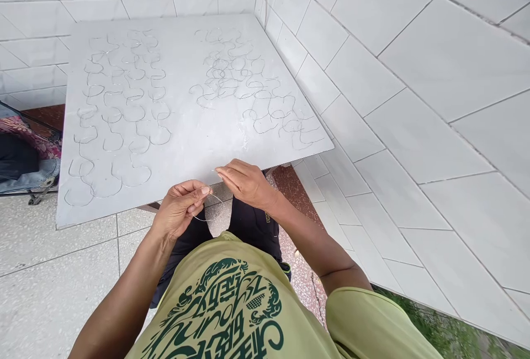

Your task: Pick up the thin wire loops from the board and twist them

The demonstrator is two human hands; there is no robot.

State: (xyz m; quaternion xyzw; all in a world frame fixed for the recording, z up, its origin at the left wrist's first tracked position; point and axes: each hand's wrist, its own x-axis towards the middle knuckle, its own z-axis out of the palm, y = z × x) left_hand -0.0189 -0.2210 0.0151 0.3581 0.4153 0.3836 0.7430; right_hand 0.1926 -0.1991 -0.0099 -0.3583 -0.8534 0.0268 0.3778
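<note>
In front of my lap, at the near edge of the white board, my left hand [185, 204] pinches a curved thin wire [207, 220] between thumb and fingers. The wire bends in a loop below and to the right of that hand. To its right, my right hand [246, 182] has its fingers pressed together, with a short, thin wire tip [213, 170] poking out at the fingertips. Whether both hands grip the same wire I cannot tell. Several bent S-shaped wires [136, 174] lie in columns on the board's left side.
The white board [182, 127] forms a tabletop against tiled walls [414, 143]. More curved wires [265, 94] lie tangled on its right half. A folding chair with cloth [31, 149] stands at the left. Terrazzo floor [83, 276] shows below.
</note>
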